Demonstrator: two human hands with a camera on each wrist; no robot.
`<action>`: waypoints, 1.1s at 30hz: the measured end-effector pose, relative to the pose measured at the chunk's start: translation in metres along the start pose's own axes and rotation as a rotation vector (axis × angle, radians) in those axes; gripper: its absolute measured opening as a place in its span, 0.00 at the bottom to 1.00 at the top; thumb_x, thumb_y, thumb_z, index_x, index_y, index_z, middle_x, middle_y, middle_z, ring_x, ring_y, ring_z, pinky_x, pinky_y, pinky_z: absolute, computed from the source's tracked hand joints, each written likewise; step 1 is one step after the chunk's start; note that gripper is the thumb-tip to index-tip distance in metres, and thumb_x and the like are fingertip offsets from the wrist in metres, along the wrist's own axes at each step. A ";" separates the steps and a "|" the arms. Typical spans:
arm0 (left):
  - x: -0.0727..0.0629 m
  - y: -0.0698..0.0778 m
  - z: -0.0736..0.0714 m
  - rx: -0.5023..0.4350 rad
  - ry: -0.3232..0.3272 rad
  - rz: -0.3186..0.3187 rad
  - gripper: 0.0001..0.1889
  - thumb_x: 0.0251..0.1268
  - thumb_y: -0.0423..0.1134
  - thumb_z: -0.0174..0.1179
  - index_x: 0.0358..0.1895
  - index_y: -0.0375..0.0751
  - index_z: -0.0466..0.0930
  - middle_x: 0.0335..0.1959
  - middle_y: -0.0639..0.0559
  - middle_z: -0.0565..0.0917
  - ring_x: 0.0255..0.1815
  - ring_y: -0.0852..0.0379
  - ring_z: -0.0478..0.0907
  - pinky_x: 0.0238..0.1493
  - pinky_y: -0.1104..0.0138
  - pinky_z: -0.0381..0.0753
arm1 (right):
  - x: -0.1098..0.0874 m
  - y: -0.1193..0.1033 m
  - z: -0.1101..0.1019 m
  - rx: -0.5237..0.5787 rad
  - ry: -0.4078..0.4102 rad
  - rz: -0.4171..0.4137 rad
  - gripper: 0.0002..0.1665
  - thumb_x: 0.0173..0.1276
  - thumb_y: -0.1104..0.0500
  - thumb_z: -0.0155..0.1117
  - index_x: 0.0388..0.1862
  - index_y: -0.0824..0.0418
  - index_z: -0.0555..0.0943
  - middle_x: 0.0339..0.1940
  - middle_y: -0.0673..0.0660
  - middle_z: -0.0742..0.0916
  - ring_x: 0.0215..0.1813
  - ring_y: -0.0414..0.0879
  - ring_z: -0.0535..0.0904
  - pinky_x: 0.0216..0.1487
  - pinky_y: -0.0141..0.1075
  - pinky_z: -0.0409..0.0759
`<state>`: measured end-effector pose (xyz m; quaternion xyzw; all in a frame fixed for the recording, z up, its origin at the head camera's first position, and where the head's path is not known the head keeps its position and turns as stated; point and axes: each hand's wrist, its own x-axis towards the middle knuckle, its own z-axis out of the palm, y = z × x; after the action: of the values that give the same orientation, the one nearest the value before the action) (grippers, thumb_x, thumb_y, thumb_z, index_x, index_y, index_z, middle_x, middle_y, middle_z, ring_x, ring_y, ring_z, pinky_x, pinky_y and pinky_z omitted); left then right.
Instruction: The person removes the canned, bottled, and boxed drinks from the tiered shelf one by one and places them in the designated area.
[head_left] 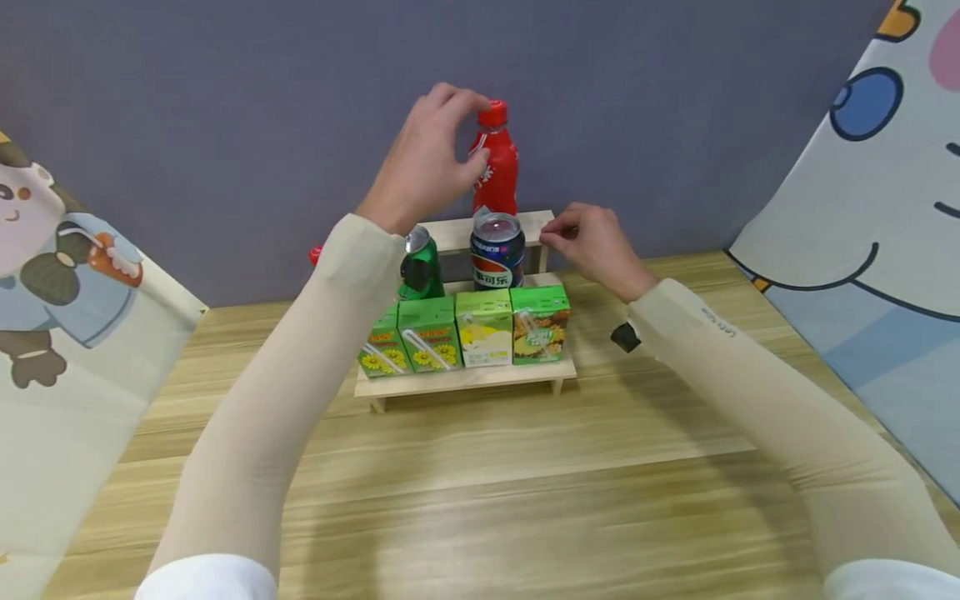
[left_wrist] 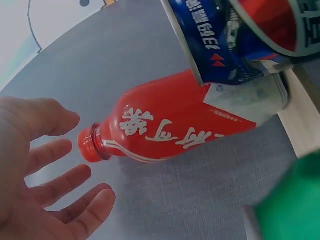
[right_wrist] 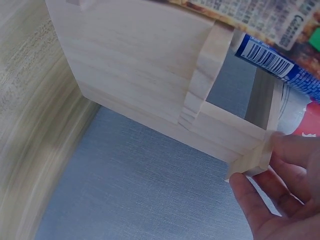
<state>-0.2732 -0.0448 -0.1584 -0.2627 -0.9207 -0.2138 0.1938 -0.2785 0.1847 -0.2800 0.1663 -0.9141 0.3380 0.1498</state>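
Three-tier pale wooden rack [head_left: 465,381]: centre of the frame, mostly stocked by the look of it, with drinks on the top and bottom levels and cans apparently on the middle one.
Row of four small green and yellow-green cardboard cartons [head_left: 486,333]: lower centre, side by side on the bottom tier; this row looked complete.
Dark blue metal can [head_left: 497,262]: centre, upright behind the cartons (its base was hidden).
Shiny green metal can [head_left: 426,275]: left of centre, upright, partly behind the beige left sleeve [head_left: 247,450].
Red plastic bottle with a red cap [head_left: 497,175]: upper centre, upright on the top tier, seemingly already in place.
Small red object [head_left: 316,254]: left of centre, mostly hidden by that sleeve; what it was could not be told.
Remaining work: bare wood showed beside the bottle, but whether more drinks were due could not be told; perhaps only adjustment was left.
Left hand [head_left: 429,157]: upper centre, arm stretched up from the lower left, fingers and thumb curved wide near the cap, with a gap visible in the left wrist view.
Right hand [head_left: 595,246]: right of centre, arm reaching from the lower right, narrow pinch on the top tier's right end (probably steadying it).
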 end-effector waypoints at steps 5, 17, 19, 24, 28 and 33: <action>0.006 0.001 0.002 0.008 -0.025 -0.022 0.25 0.67 0.46 0.54 0.68 0.55 0.65 0.65 0.58 0.65 0.62 0.60 0.60 0.55 0.73 0.68 | 0.001 -0.002 0.002 -0.006 -0.005 -0.014 0.10 0.64 0.59 0.66 0.40 0.64 0.86 0.35 0.54 0.81 0.37 0.45 0.78 0.39 0.37 0.77; 0.009 0.001 0.002 0.016 -0.015 0.001 0.22 0.69 0.44 0.50 0.66 0.51 0.68 0.66 0.60 0.66 0.61 0.60 0.61 0.55 0.76 0.65 | 0.002 -0.006 0.002 0.006 0.005 -0.023 0.10 0.64 0.60 0.66 0.40 0.65 0.86 0.35 0.55 0.82 0.37 0.45 0.79 0.40 0.37 0.78; 0.009 0.001 0.001 0.013 -0.006 0.005 0.21 0.69 0.43 0.50 0.64 0.50 0.69 0.65 0.59 0.67 0.61 0.60 0.62 0.56 0.77 0.64 | 0.002 -0.007 0.002 0.009 0.002 -0.022 0.10 0.64 0.60 0.66 0.40 0.65 0.86 0.35 0.55 0.82 0.37 0.45 0.79 0.40 0.37 0.78; 0.009 0.003 0.000 0.023 0.013 0.007 0.19 0.69 0.41 0.50 0.62 0.47 0.71 0.64 0.58 0.68 0.62 0.61 0.62 0.57 0.78 0.62 | 0.001 -0.009 0.002 0.013 0.002 -0.020 0.10 0.64 0.60 0.66 0.41 0.65 0.85 0.35 0.55 0.82 0.37 0.45 0.79 0.40 0.37 0.78; 0.009 0.004 0.000 0.021 0.006 -0.015 0.19 0.70 0.42 0.50 0.63 0.48 0.69 0.62 0.58 0.70 0.59 0.60 0.63 0.55 0.78 0.65 | 0.002 -0.010 0.002 0.013 0.003 -0.017 0.10 0.64 0.60 0.66 0.40 0.65 0.85 0.35 0.55 0.82 0.37 0.45 0.79 0.40 0.37 0.78; 0.008 0.004 0.002 0.001 0.028 -0.017 0.17 0.70 0.42 0.50 0.60 0.45 0.70 0.58 0.55 0.73 0.54 0.60 0.68 0.52 0.77 0.69 | 0.001 -0.011 0.004 0.014 -0.001 -0.013 0.10 0.64 0.59 0.66 0.40 0.64 0.86 0.35 0.55 0.82 0.37 0.45 0.79 0.40 0.37 0.78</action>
<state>-0.2778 -0.0377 -0.1547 -0.2518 -0.9202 -0.2186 0.2048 -0.2755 0.1741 -0.2759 0.1736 -0.9107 0.3435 0.1502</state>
